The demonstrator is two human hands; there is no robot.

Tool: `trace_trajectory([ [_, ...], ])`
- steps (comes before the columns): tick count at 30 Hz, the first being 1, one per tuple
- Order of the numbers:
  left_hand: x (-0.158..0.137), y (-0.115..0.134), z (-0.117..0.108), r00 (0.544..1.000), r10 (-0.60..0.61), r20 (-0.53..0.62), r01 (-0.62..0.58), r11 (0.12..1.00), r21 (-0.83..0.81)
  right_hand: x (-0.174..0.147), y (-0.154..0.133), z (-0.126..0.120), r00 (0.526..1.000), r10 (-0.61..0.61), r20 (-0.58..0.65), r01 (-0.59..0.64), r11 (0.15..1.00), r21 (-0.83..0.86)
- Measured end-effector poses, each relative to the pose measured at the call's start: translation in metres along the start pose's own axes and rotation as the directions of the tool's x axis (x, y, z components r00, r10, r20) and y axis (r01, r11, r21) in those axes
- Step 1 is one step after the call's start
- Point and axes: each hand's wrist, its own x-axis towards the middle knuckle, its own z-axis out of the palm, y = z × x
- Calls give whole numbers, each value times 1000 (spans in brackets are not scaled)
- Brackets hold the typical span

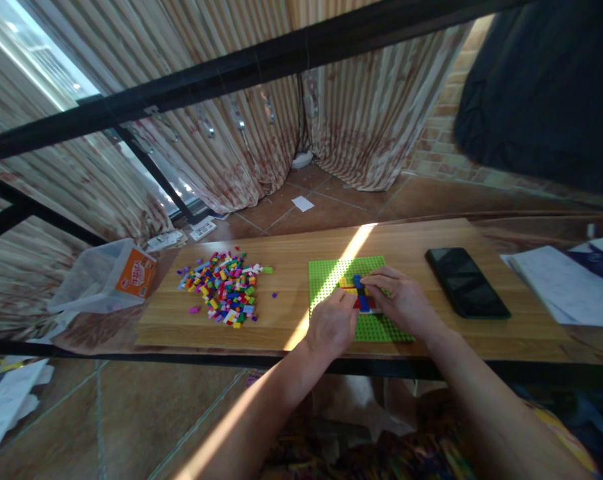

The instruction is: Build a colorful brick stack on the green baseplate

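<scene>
A green studded baseplate [321,272] lies on the wooden board, with a small build of toy bricks pressed onto it. Blue bricks [364,304] run down the middle of the build, with yellow bricks [348,283] at the left and red and white ones partly covered by fingers. My left hand [333,321] is closed, its bent fingertips gripping the left side of the build. From the right, my right hand [406,301] pinches at the upper part of the blue bricks. Whether a loose brick sits between its fingertips is hidden.
A heap of mixed small bricks [226,287] spreads over the board's left part, with a stray purple brick [274,295] beside it. A clear plastic tub [94,277] stands farther left. At the right lie a black phone [465,282] and papers [561,283].
</scene>
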Motion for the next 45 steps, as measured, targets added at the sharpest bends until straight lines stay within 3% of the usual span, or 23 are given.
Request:
trace_trajectory([
  [9,2,-1,7,985,-133,-105,113,978,-177,6,6,4,982,183,-52,-179,981,70],
  [14,2,-2,7,984,-130,-124,102,971,-214,6,12,11,969,243,-45,-233,959,163],
  [17,1,-4,8,988,-74,-132,49,981,-186,5,17,16,926,377,-25,-354,887,297],
  [21,1,-6,14,993,21,-118,-35,992,-121,7,21,22,862,504,51,-446,709,546],
  [28,2,-10,16,995,69,-79,-70,998,-9,11,21,22,855,514,67,-445,663,602],
  [36,11,-9,6,992,107,65,-112,991,73,13,25,20,865,486,129,-456,651,607],
  [40,11,-7,5,991,108,84,-117,987,110,16,28,20,854,493,169,-488,643,590],
  [45,7,-5,4,991,121,52,-126,988,94,11,30,25,864,492,107,-458,680,572],
])
